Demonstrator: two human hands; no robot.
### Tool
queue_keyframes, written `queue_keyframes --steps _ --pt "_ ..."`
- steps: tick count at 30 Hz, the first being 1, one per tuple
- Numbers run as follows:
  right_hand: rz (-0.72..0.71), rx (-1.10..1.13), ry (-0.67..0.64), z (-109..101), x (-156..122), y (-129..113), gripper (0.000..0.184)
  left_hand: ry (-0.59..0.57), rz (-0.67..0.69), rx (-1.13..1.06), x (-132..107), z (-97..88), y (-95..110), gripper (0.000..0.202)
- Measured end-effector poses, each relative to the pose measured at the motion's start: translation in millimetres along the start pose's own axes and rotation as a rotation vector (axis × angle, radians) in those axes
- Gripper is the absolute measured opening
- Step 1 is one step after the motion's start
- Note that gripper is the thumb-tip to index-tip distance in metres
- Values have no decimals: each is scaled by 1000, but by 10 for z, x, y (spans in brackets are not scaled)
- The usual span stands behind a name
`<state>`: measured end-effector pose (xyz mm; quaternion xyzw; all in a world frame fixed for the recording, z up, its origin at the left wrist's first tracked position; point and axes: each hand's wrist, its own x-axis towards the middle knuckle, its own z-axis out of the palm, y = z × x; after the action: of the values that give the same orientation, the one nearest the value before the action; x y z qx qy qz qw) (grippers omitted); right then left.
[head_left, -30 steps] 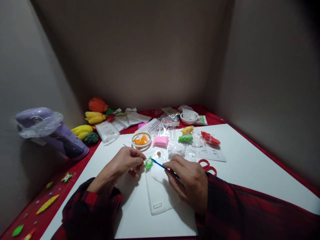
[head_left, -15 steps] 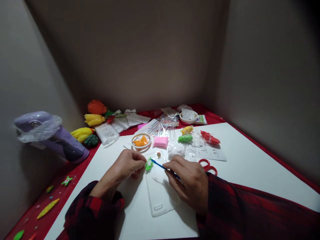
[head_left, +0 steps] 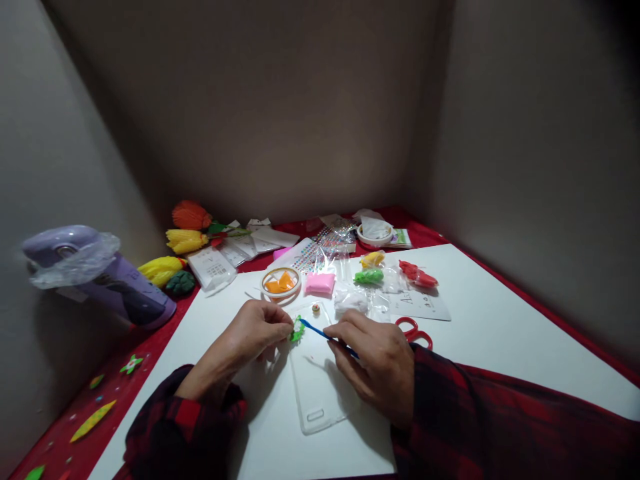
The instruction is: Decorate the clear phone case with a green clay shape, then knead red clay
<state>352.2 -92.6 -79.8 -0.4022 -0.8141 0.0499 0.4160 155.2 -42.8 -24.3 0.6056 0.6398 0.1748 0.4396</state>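
My left hand (head_left: 263, 328) pinches the left edge of a small green clay piece (head_left: 295, 335) with a white middle, at the upper left of a clear phone case (head_left: 311, 393). In my right hand (head_left: 375, 360) is a thin blue modelling tool (head_left: 320, 331), held like a pen. Its tip meets the white part of the clay, close to my left fingertips. Just beyond, near the top of the case, sits a tiny round cupcake-like charm (head_left: 315, 309). My right hand covers part of the case's right side.
Red-handled scissors (head_left: 416, 333) lie right of my right hand. Beyond are a round tub of orange clay (head_left: 281, 285), a pink clay pack (head_left: 320, 284) and bagged green clay (head_left: 369, 277). A purple tumbler (head_left: 117, 280) leans at left. Walls enclose the table.
The tool tip stays on the clay piece, and both hands keep nearly the same pose. The whole view has shifted slightly.
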Motion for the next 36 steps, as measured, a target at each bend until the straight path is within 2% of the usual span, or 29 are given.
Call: queue_keyframes --steps 2,5,9,15,19,22,26,30,33,36 --pt "0 -7 -15 7 -9 12 19 14 28 1 -1 -25 -14 9" --pt "-2 -17 -18 22 -25 33 20 97 66 24 -6 -59 -26 6" --pt "-25 44 7 29 -31 34 23 180 62 33 -6 -70 -30 6" --pt "22 214 -38 14 -8 -6 24 148 23 -62 58 -48 -100 14" --pt "-67 342 -173 -14 -6 -18 29 119 50 -73 96 -21 -129 9" --pt "-78 335 -267 -29 -3 -10 32 106 67 -78 117 4 -137 10" --pt "-88 296 -326 -28 10 8 31 68 80 -94 140 19 -144 9" --pt "-106 270 -355 -21 15 12 33 25 89 -117 154 -2 -147 17" --pt "-110 264 -361 -17 11 11 34 48 97 -130 154 -31 -138 19" --pt "-112 266 -356 -10 8 10 34 120 93 -147 131 -51 -101 17"
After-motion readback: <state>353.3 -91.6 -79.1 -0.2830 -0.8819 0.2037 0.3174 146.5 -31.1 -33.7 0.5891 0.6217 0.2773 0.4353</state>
